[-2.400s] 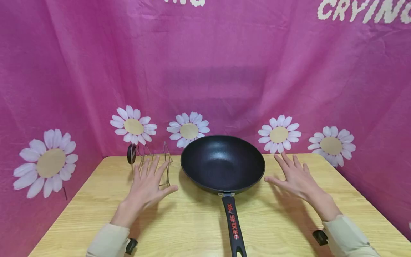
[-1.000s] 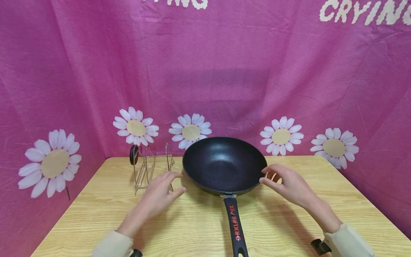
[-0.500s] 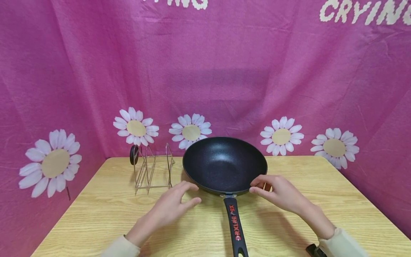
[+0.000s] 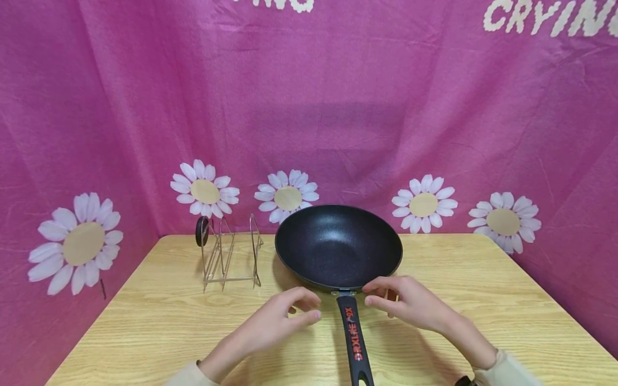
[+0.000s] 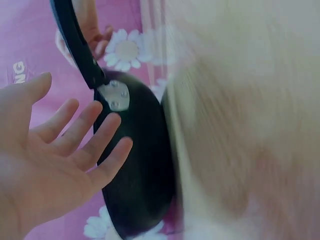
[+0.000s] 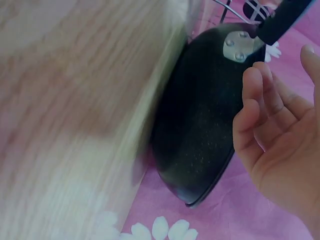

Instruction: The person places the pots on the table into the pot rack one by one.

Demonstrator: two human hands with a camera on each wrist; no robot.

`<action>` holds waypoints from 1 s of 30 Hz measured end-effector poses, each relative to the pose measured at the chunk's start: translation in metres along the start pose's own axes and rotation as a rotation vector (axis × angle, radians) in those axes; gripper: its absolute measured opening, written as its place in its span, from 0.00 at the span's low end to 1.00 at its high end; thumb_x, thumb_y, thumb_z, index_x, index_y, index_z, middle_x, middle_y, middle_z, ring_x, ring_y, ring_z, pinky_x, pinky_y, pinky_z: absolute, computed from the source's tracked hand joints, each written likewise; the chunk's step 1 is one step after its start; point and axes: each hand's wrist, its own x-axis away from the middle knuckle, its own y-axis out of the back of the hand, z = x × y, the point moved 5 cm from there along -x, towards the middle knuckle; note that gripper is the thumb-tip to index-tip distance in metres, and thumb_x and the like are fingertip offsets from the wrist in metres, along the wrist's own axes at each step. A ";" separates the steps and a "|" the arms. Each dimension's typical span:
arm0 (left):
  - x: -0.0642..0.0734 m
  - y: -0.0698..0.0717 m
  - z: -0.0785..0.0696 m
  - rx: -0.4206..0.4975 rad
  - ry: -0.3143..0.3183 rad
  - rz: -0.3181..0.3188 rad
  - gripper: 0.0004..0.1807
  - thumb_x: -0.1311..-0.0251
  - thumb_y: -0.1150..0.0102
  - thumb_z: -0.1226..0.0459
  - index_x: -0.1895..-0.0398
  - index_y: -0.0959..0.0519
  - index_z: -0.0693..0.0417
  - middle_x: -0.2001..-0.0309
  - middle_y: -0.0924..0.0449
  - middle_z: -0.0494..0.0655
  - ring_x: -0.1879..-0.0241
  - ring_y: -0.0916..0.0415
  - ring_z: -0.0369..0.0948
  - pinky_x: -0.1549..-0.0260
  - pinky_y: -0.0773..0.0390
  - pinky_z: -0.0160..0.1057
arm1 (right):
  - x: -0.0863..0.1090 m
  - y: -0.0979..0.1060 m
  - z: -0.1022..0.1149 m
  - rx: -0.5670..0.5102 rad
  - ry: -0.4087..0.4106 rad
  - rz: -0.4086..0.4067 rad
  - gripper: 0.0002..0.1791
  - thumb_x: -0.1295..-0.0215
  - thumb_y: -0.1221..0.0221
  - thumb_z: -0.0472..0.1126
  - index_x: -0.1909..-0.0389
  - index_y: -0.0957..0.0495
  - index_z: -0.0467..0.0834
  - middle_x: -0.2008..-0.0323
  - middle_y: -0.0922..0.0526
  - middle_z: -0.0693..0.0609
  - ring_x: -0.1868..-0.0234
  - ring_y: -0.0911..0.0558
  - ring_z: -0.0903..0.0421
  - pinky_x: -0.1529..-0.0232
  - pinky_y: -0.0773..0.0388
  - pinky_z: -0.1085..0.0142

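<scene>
A black wok (image 4: 338, 244) stands on the wooden table, its black handle (image 4: 354, 338) with red lettering pointing toward me. My left hand (image 4: 277, 319) hovers left of the handle, fingers loosely bent and thumb apart, with nothing in it. On the handle's other side, just below the rim, my right hand (image 4: 407, 303) is held with relaxed, bent fingers and is likewise bare. The left wrist view shows my left fingers (image 5: 107, 135) spread before the wok's underside (image 5: 142, 160) and riveted bracket. In the right wrist view the right fingers (image 6: 250, 117) curl loosely beside the wok.
A wire rack (image 4: 232, 257) with a round black piece (image 4: 201, 230) at its back left stands left of the wok. A pink cloth backdrop (image 4: 328, 107) printed with daisies hangs behind and beside the wooden table (image 4: 159, 321).
Both hands have moved in from the sides toward the handle, the left from in front of the rack, the right along the wok's rim. Their spread fingers have bent. The wok has stayed put.
</scene>
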 end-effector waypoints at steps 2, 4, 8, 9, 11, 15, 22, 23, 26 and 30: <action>-0.001 -0.005 -0.002 0.059 0.003 0.023 0.14 0.32 0.43 0.48 0.50 0.20 0.41 0.54 0.18 0.36 0.52 0.23 0.35 0.51 0.24 0.38 | 0.001 -0.003 0.000 -0.023 -0.008 0.020 0.18 0.32 0.39 0.53 0.52 0.16 0.44 0.71 0.16 0.55 0.79 0.24 0.66 0.76 0.24 0.70; -0.001 -0.009 -0.003 0.119 0.014 0.041 0.13 0.32 0.42 0.50 0.51 0.19 0.43 0.54 0.18 0.37 0.53 0.22 0.36 0.54 0.24 0.35 | 0.001 -0.006 -0.001 -0.041 -0.019 0.040 0.19 0.32 0.39 0.53 0.51 0.16 0.43 0.71 0.16 0.52 0.80 0.25 0.66 0.77 0.23 0.69; 0.000 -0.019 -0.006 0.192 0.017 0.072 0.14 0.32 0.42 0.52 0.49 0.19 0.47 0.53 0.18 0.40 0.55 0.22 0.36 0.57 0.23 0.34 | 0.003 -0.011 0.000 -0.056 -0.026 0.064 0.19 0.31 0.40 0.52 0.50 0.17 0.42 0.69 0.15 0.50 0.81 0.25 0.67 0.78 0.23 0.68; 0.000 -0.021 -0.006 0.206 0.021 0.080 0.14 0.32 0.41 0.52 0.49 0.19 0.47 0.53 0.18 0.41 0.55 0.22 0.36 0.58 0.23 0.34 | 0.003 -0.012 0.000 -0.057 -0.025 0.069 0.19 0.31 0.40 0.52 0.50 0.17 0.42 0.69 0.15 0.50 0.81 0.25 0.67 0.78 0.23 0.68; 0.001 -0.028 -0.007 0.234 0.030 0.096 0.15 0.32 0.41 0.53 0.48 0.19 0.49 0.53 0.18 0.41 0.57 0.21 0.36 0.60 0.22 0.34 | 0.004 -0.014 0.001 -0.066 -0.022 0.080 0.19 0.30 0.41 0.52 0.50 0.17 0.43 0.69 0.15 0.50 0.82 0.25 0.66 0.79 0.23 0.68; 0.003 -0.040 -0.008 0.300 0.063 0.132 0.17 0.32 0.41 0.54 0.47 0.20 0.52 0.57 0.19 0.42 0.62 0.19 0.39 0.67 0.22 0.35 | 0.005 -0.019 0.003 -0.099 -0.022 0.100 0.18 0.30 0.41 0.52 0.48 0.19 0.44 0.69 0.15 0.49 0.81 0.24 0.66 0.79 0.23 0.67; 0.008 -0.060 -0.010 0.476 0.158 0.253 0.25 0.31 0.44 0.50 0.38 0.26 0.55 0.57 0.17 0.49 0.62 0.17 0.43 0.70 0.21 0.38 | 0.008 -0.029 0.002 -0.236 -0.085 0.172 0.20 0.28 0.43 0.50 0.43 0.22 0.43 0.71 0.17 0.46 0.83 0.23 0.60 0.83 0.24 0.64; 0.008 -0.063 -0.011 0.499 0.163 0.268 0.27 0.31 0.44 0.49 0.36 0.27 0.55 0.56 0.17 0.49 0.62 0.17 0.43 0.69 0.20 0.39 | 0.008 -0.030 0.002 -0.258 -0.096 0.184 0.20 0.27 0.44 0.50 0.42 0.23 0.43 0.71 0.18 0.45 0.84 0.23 0.59 0.85 0.25 0.65; 0.010 -0.069 -0.014 0.562 0.173 0.300 0.30 0.30 0.46 0.48 0.33 0.32 0.55 0.57 0.15 0.49 0.61 0.17 0.43 0.66 0.18 0.40 | 0.006 -0.033 0.002 -0.307 -0.125 0.220 0.19 0.26 0.45 0.51 0.41 0.24 0.46 0.71 0.18 0.43 0.86 0.23 0.57 0.87 0.29 0.68; 0.011 -0.075 -0.019 0.631 0.161 0.297 0.31 0.31 0.43 0.50 0.31 0.36 0.55 0.58 0.15 0.48 0.62 0.16 0.42 0.66 0.18 0.37 | 0.002 -0.037 0.005 -0.332 -0.145 0.249 0.15 0.26 0.47 0.53 0.45 0.23 0.51 0.71 0.19 0.40 0.85 0.22 0.57 0.87 0.28 0.67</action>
